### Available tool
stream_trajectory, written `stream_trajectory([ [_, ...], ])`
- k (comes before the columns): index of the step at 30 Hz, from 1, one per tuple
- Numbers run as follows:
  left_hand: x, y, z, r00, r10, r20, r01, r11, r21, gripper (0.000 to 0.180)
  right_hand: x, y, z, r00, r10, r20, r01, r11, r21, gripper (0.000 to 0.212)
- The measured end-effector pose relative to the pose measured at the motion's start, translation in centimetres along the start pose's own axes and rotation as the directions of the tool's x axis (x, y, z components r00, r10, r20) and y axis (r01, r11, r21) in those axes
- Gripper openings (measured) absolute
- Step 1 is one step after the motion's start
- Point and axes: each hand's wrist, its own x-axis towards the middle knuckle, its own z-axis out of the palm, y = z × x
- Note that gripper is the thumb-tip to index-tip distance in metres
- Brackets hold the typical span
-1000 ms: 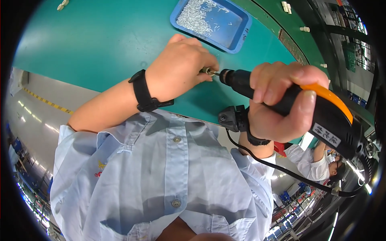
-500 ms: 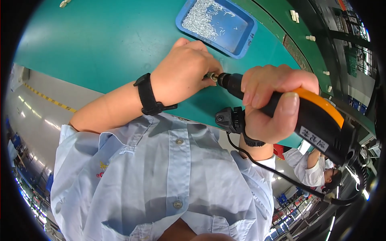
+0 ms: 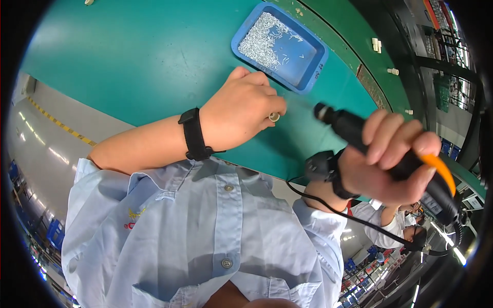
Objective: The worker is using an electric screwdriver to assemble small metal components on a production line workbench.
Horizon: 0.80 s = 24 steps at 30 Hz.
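Observation:
My left hand (image 3: pixel 239 105) is closed above the green table, its fingertips pinching a small round cream-coloured fitting (image 3: pixel 274 117) with its end showing. Most of that fitting is hidden in the fingers. My right hand (image 3: pixel 387 161) is wrapped round a black and orange electric screwdriver (image 3: pixel 350 128), a little smeared by motion. The screwdriver's tip points toward my left hand but stands well apart from it. Beyond my left hand lies a blue tray (image 3: pixel 314 69) with a heap of small silver metal pins or screws (image 3: pixel 262 43) at its left side.
Small cream pieces (image 3: pixel 377 45) lie along the green ledge (image 3: pixel 354 31) at the far right, and another (image 3: pixel 89 2) at the far left. A black cable (image 3: pixel 318 203) runs below my right wrist. Another person (image 3: pixel 385 226) sits to the right.
My right hand has drawn the screwdriver back to the right, off the fitting. My left hand keeps hold of the fitting, whose end now faces into view.

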Motion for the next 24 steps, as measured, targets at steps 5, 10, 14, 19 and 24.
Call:
stream_trajectory([
  [5, -0.4, 0.1, -0.1, 1.000, 0.019, -0.004, -0.018, 0.997, 0.069, 0.024, 2.7, 5.8, -2.1, 0.959, -0.080, -0.270, 0.008, 0.965, -0.261, 0.022],
  [10, 1.0, 0.7, -1.5, 0.997, 0.050, -0.062, -0.047, 0.998, 0.052, 0.028, 2.5, 8.3, -3.3, 0.933, -0.070, -0.352, -0.044, 0.951, -0.305, 0.016],
  [14, 4.5, -1.0, -2.6, 0.991, 0.074, -0.113, -0.054, 0.983, 0.176, 0.028, 1.6, 5.4, -2.9, 0.967, -0.053, -0.251, -0.014, 0.966, -0.257, 0.025],
  [19, 8.0, -3.9, -3.0, 0.985, 0.155, -0.071, -0.145, 0.981, 0.127, 0.017, 2.2, 3.7, -0.6, 0.980, -0.033, -0.195, -0.009, 0.978, -0.208, 0.026],
  [24, 9.7, -5.7, -2.2, 0.985, 0.173, 0.014, -0.173, 0.982, 0.074, 0.013, 2.5, 3.9, -0.4, 0.964, -0.085, -0.253, 0.008, 0.956, -0.292, 0.025],
])
